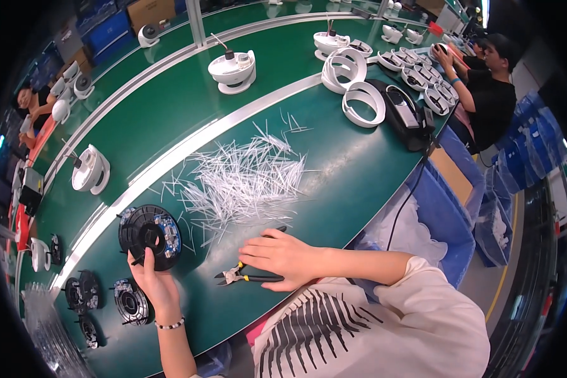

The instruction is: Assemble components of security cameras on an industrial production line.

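Observation:
My left hand (154, 283) grips a round black plastic part (143, 242) by its lower edge, held up above the green table. A blue circuit board (167, 232) sits along one side of that part, around its central hole. On the table my right hand (283, 257) lies over side cutters (232, 276) with yellow and black handles, the fingers across one handle and the thumb beside the other. The jaws point left, and part of the handles is hidden under the hand. A heap of thin white strips (246, 179) lies just beyond both hands.
More round black parts (131, 301) lie at the near left beside a stack of clear plastic (50, 334). White rings (363, 104) and a black device (400, 113) stand at the right. White rounded units (233, 70) sit beyond a pale rail. Blue bins (444, 195) and a co-worker (491, 94) are at right.

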Motion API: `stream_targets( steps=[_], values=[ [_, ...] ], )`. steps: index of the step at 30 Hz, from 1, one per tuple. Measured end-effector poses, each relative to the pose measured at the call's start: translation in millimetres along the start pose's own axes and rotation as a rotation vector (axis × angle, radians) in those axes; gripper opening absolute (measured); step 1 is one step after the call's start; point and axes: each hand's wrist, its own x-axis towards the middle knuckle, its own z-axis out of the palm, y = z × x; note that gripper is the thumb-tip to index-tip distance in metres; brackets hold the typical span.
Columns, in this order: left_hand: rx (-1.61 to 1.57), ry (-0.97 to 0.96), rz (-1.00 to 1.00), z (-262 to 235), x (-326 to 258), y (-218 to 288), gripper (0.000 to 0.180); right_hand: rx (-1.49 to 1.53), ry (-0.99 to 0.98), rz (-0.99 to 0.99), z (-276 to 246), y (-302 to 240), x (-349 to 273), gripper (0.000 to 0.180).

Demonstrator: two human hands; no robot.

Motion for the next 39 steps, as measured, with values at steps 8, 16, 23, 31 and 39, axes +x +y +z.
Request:
stream_targets(
  steps=[8, 16, 23, 31, 39],
  values=[
    [-0.122, -0.012, -0.082, -11, 1, -4, 0.034, -0.529, 0.748, 0.274, -124, 101, -3, 0.015],
    [-0.242, -0.071, -0.036, -2, 1, -13, 0.035, -0.669, 0.441, 0.897, -158, 231, -114, 0.026],
    [-0.213, -0.026, -0.096, -3, -7, -7, 0.033, -0.485, 0.515, 0.906, -172, 243, -121, 0.028],
    [-0.243, -0.013, -0.096, -10, -4, -9, 0.047, -0.565, 0.751, 0.31, -151, 51, 16, 0.031],
    [-0.205, -0.113, 0.02, -6, -2, -10, 0.046, -0.022, 0.122, 0.264, -11, -51, 57, 0.029]
  ],
)
